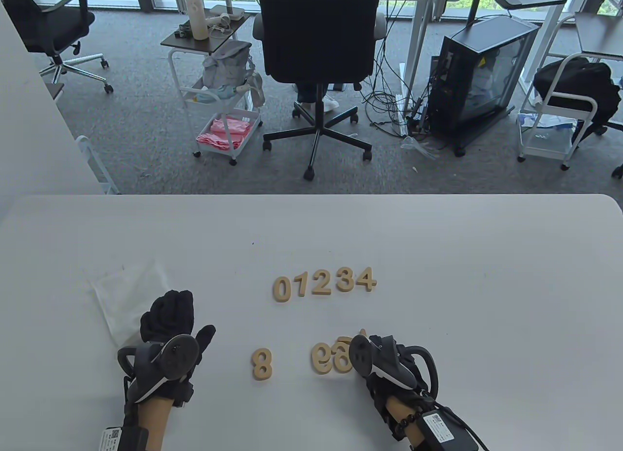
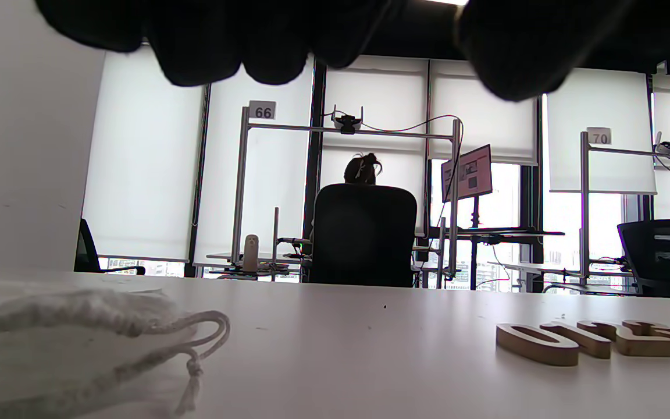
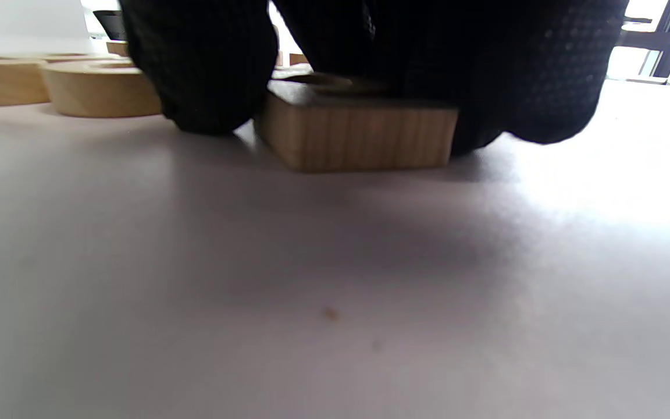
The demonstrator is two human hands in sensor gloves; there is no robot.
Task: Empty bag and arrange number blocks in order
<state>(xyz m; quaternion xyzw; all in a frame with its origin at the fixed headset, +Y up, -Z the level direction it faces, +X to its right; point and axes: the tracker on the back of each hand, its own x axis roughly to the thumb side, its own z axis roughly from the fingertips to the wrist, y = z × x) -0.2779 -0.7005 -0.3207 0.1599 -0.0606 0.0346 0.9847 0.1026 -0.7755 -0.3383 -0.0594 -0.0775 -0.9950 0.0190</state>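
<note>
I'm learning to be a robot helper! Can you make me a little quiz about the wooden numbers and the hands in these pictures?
1. True or false: the row of numbers reads 0, 1, 2, 3, 4.
2. Which loose number lies alone between the two hands? A) 8 B) 2 C) 0
3. Fill in: the left hand rests on the white ____.

Key:
1. True.
2. A: the 8 lies apart from the two blocks beside the right hand.
3. Bag: the white bag lies flat under its fingers. The right hand's fingers pinch a wooden block still on the table.
</note>
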